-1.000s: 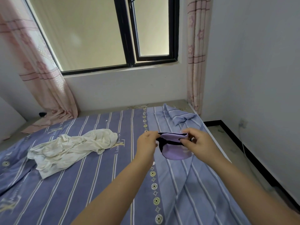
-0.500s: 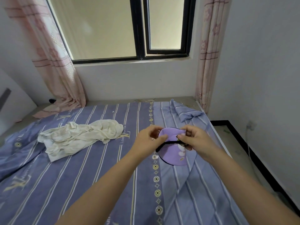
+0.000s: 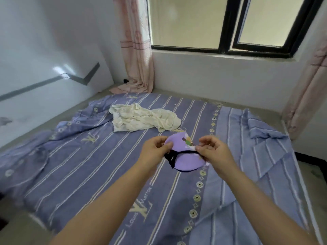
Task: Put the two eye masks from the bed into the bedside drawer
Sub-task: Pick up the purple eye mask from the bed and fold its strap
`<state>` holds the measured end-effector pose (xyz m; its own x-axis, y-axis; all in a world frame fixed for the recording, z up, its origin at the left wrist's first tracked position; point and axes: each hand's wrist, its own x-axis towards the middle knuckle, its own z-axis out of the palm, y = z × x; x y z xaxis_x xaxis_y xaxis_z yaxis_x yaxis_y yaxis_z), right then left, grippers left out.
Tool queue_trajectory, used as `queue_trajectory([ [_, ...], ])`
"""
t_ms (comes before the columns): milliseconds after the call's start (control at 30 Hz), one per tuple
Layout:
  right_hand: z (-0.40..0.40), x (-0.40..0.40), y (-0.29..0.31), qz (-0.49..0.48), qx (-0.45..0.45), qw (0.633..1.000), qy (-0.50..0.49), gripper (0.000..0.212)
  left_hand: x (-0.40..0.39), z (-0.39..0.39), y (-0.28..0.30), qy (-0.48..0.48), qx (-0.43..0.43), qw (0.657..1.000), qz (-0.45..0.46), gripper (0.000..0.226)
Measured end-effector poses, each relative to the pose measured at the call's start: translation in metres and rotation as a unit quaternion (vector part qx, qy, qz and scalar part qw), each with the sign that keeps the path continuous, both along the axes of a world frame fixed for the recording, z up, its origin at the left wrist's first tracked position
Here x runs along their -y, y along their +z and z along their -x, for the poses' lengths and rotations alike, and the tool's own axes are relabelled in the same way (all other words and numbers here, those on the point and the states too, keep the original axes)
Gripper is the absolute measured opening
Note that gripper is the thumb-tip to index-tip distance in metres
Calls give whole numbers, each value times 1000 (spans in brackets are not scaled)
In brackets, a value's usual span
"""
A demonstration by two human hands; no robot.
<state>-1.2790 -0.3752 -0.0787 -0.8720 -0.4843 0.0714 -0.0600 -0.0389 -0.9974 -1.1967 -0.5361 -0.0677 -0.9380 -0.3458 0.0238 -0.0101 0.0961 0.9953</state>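
Note:
A purple eye mask (image 3: 185, 160) with a black strap and a small printed picture hangs above the striped bed (image 3: 99, 167). My left hand (image 3: 155, 151) pinches its left end and my right hand (image 3: 214, 151) pinches its right end, both above the middle of the bed. The mask looks folded or doubled, so I cannot tell whether it is one mask or two. No bedside drawer shows in view.
A crumpled cream cloth (image 3: 141, 119) lies on the bed beyond my hands. A white headboard (image 3: 44, 82) stands at the left. A window (image 3: 230, 23) with pink curtains (image 3: 136, 45) is behind the bed. Dark floor shows at the far right.
The view has swung left, so the headboard now shows at the left. The mask has turned in my hands and its printed side now faces up.

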Motion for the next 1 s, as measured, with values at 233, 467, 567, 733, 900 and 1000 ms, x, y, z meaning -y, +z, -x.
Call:
queue_trajectory([
  [233,-64,110,-42,-59,49,975,207,15,65,-122,-34,198,29,980,-15,30],
  [467,-189,260,-57,-181,-4,869,460,21,170,-275,-69,405,104,908,-33,21],
  [567,-258,346,-71,-235,-26,812,534,20,226,-348,-85,460,148,875,-38,22],
  [733,-385,497,-93,-264,-73,786,555,15,343,-482,-105,544,269,793,62,31],
  [900,-483,626,-107,-276,-80,794,535,20,452,-605,-121,501,462,691,241,37],
  [1000,-514,700,-120,-293,-56,803,516,21,516,-648,-133,484,508,662,266,41],
])
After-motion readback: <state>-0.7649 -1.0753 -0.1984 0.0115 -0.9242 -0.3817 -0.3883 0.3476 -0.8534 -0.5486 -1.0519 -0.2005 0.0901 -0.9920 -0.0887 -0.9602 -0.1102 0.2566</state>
